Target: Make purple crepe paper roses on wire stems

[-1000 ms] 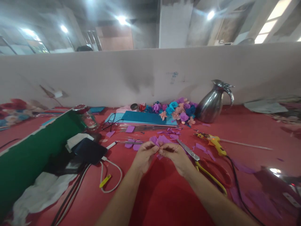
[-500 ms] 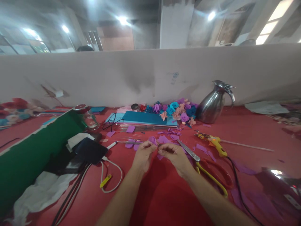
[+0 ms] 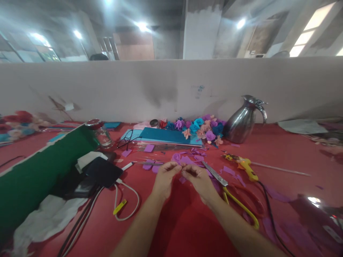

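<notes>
The 2 hands, left (image 3: 165, 178) and right (image 3: 199, 179), meet over the red tabletop (image 3: 184, 228), fingertips pinched near a curled purple paper piece (image 3: 176, 157); the left grip seems closed on it, while what the right grip pinches is too small to tell. Purple scraps (image 3: 198, 157) lie just beyond. To the right are open scissors (image 3: 216, 174) and a yellow glue gun (image 3: 249, 169); paper flowers (image 3: 205, 128) sit beside a metal jug (image 3: 241, 121).

Pale low wall (image 3: 115, 91) (faintly scribbled), bright ceiling lights (image 3: 142, 26).
</notes>
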Demonstrator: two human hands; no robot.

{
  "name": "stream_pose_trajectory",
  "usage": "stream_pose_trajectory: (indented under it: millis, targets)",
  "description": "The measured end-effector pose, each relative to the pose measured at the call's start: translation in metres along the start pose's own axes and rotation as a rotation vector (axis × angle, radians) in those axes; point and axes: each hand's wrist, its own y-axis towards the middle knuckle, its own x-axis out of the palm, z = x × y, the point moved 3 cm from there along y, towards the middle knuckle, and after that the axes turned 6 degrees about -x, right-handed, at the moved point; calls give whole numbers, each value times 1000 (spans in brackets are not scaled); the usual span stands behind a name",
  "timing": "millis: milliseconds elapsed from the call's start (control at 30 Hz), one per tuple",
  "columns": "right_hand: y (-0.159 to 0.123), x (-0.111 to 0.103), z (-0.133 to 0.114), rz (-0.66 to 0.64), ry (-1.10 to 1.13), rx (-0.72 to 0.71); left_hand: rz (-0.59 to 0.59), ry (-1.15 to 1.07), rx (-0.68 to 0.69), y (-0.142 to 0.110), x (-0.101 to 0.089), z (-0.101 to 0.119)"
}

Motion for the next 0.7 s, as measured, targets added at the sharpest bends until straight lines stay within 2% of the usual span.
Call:
stream_pose_trajectory:
  millis: [167, 367, 467, 600, 700]
  targets:
    - [2, -5, 0, 95, -96, -64, 49, 162, 108, -1, 0, 9]
    - [2, -9, -1, 181, -2, -92, 89, 232, 182, -1, 1, 14]
    - [1, -6, -2, 145, 28, -85, 71, 222, 182, -2, 3, 14]
    - [0, -4, -5, 89, -18, -65, 55, 150, 116, -1, 3, 11]
    - [0, -10, -6, 133, -72, -44, 94, -11, 109, 3, -5, 14]
